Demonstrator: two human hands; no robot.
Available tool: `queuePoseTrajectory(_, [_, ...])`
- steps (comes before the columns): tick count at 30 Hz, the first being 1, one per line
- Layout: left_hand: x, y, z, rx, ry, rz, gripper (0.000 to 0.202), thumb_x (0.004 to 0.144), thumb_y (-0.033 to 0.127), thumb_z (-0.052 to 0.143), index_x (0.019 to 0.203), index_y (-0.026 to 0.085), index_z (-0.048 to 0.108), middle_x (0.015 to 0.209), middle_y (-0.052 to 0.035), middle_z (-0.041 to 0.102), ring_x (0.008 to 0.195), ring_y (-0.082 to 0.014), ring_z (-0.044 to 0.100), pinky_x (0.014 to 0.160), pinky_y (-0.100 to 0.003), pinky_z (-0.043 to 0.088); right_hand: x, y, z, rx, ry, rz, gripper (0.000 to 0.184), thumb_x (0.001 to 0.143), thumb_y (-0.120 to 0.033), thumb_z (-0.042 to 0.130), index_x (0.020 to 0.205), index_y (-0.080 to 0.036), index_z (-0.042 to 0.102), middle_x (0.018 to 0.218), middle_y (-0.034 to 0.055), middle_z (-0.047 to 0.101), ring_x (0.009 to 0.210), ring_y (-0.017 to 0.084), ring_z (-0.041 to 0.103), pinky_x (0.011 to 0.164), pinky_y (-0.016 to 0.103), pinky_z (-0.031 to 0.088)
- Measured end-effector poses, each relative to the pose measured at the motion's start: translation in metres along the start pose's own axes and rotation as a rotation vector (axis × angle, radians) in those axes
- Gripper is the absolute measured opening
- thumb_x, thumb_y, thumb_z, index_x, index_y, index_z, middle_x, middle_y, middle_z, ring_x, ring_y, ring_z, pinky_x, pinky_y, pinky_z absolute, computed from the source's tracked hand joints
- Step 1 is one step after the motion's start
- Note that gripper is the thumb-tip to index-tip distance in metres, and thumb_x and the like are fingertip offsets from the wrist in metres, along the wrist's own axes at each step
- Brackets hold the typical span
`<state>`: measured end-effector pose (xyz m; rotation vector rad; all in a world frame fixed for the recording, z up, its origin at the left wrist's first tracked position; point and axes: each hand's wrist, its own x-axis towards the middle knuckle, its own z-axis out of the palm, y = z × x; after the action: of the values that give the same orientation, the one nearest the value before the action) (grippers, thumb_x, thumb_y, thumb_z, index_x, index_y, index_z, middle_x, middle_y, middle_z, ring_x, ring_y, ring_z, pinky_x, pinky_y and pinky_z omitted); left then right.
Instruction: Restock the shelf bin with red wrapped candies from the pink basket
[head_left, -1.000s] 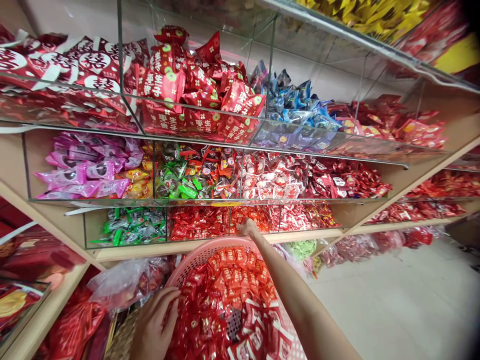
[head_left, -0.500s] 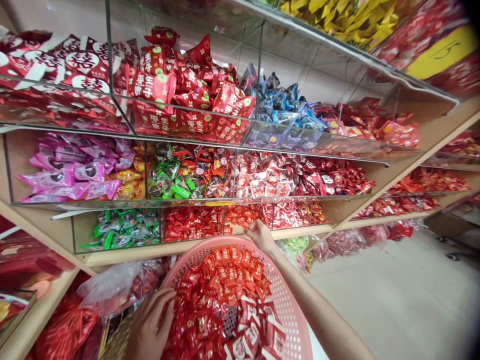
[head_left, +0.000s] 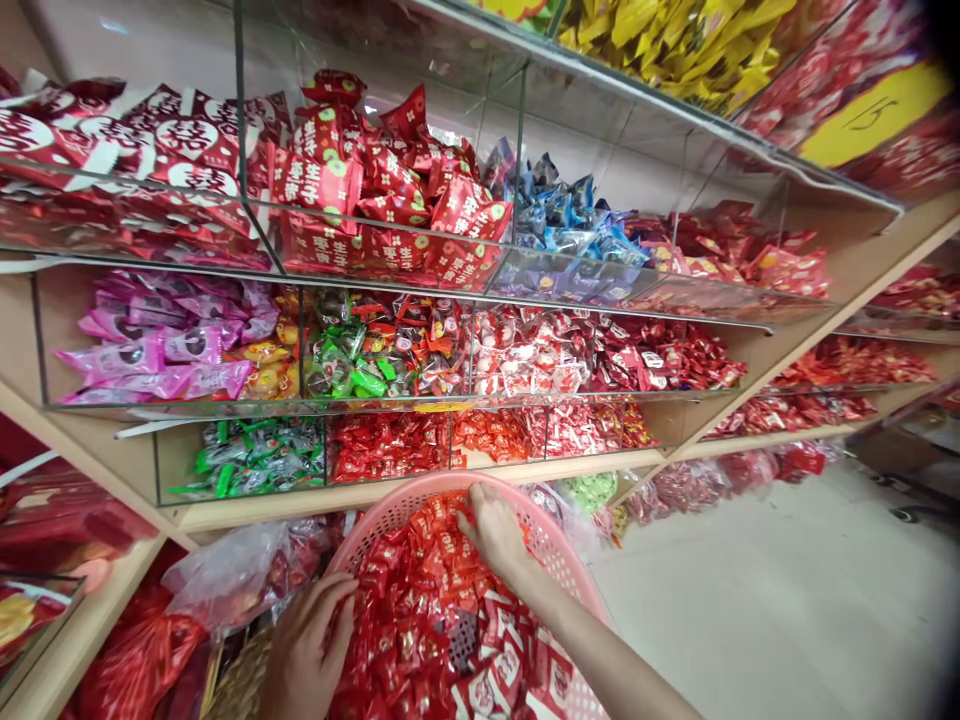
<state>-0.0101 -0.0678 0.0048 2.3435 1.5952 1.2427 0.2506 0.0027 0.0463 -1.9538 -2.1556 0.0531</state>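
Observation:
A pink perforated plastic basket [head_left: 556, 548] sits low in the middle, heaped with small red wrapped candies [head_left: 420, 620]. My left hand [head_left: 307, 645] grips the basket's left rim, fingers curled over the edge. My right hand [head_left: 493, 528] reaches into the far side of the basket, its fingers curled down onto the orange-red candies at the top of the heap. Just beyond the basket is the lowest glass-fronted bin of red candies [head_left: 390, 445].
Tiered glass-fronted shelves hold candy: green wrappers [head_left: 255, 458], pink packets [head_left: 161, 345], red packets [head_left: 390, 200], blue ones [head_left: 577, 215], yellow ones [head_left: 675, 40]. A clear plastic bag of sweets [head_left: 240, 565] lies left of the basket. Grey floor [head_left: 787, 600] spreads to the right.
My right hand has drawn back from the lowest bin's edge and come down into the basket onto the candies. My left hand stays on the rim.

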Motion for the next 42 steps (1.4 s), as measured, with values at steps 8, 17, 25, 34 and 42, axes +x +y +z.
queuePoseTrajectory(8, [0.001, 0.001, -0.001, 0.012, 0.011, 0.001, 0.019, 0.085, 0.033, 0.048, 0.095, 0.024, 0.062, 0.095, -0.0021, 0.067, 0.089, -0.0154, 0.063, 0.079, -0.026, 0.051, 0.009, -0.011, 0.005, -0.098, -0.006, 0.028, 0.025, 0.082, -0.022, 0.052, 0.106, -0.014, 0.051, 0.1, 0.0147, 0.063, 0.093, 0.026, 0.057, 0.077, 0.036, 0.043])
queuePoseTrajectory(17, [0.0, 0.0, 0.0, 0.018, -0.007, 0.009, 0.017, 0.085, 0.029, 0.048, 0.096, 0.024, 0.061, 0.095, -0.0016, 0.066, 0.09, -0.015, 0.062, 0.079, -0.026, 0.05, 0.016, -0.015, 0.008, -0.146, -0.035, 0.04, 0.027, 0.083, -0.022, 0.051, 0.109, -0.013, 0.051, 0.101, 0.0153, 0.062, 0.094, 0.027, 0.055, 0.076, 0.036, 0.042])
queuePoseTrajectory(25, [-0.002, -0.003, 0.002, 0.008, -0.029, -0.007, 0.018, 0.084, 0.03, 0.049, 0.096, 0.024, 0.061, 0.096, -0.0018, 0.066, 0.092, -0.0155, 0.062, 0.081, -0.026, 0.05, 0.015, -0.015, 0.009, -0.154, -0.047, 0.037, 0.032, 0.085, -0.031, 0.052, 0.111, -0.012, 0.05, 0.104, 0.0151, 0.06, 0.097, 0.028, 0.053, 0.078, 0.038, 0.04])
queuePoseTrajectory(34, [-0.004, -0.004, 0.003, 0.004, -0.028, -0.014, 0.018, 0.084, 0.029, 0.048, 0.096, 0.024, 0.061, 0.096, -0.0024, 0.066, 0.093, -0.0163, 0.061, 0.081, -0.028, 0.05, -0.01, -0.003, -0.005, -0.08, 0.04, 0.066, 0.02, 0.09, -0.033, 0.044, 0.097, -0.016, 0.052, 0.096, 0.0117, 0.063, 0.092, 0.025, 0.056, 0.076, 0.033, 0.038])
queuePoseTrajectory(42, [-0.003, -0.005, 0.004, -0.015, -0.043, -0.017, 0.018, 0.085, 0.029, 0.048, 0.096, 0.023, 0.06, 0.098, -0.0033, 0.065, 0.093, -0.0164, 0.061, 0.082, -0.028, 0.049, -0.062, 0.014, -0.007, 0.17, -0.057, -0.183, 0.013, 0.091, -0.021, 0.04, 0.085, -0.019, 0.051, 0.084, 0.0038, 0.06, 0.078, 0.016, 0.056, 0.069, 0.025, 0.038])
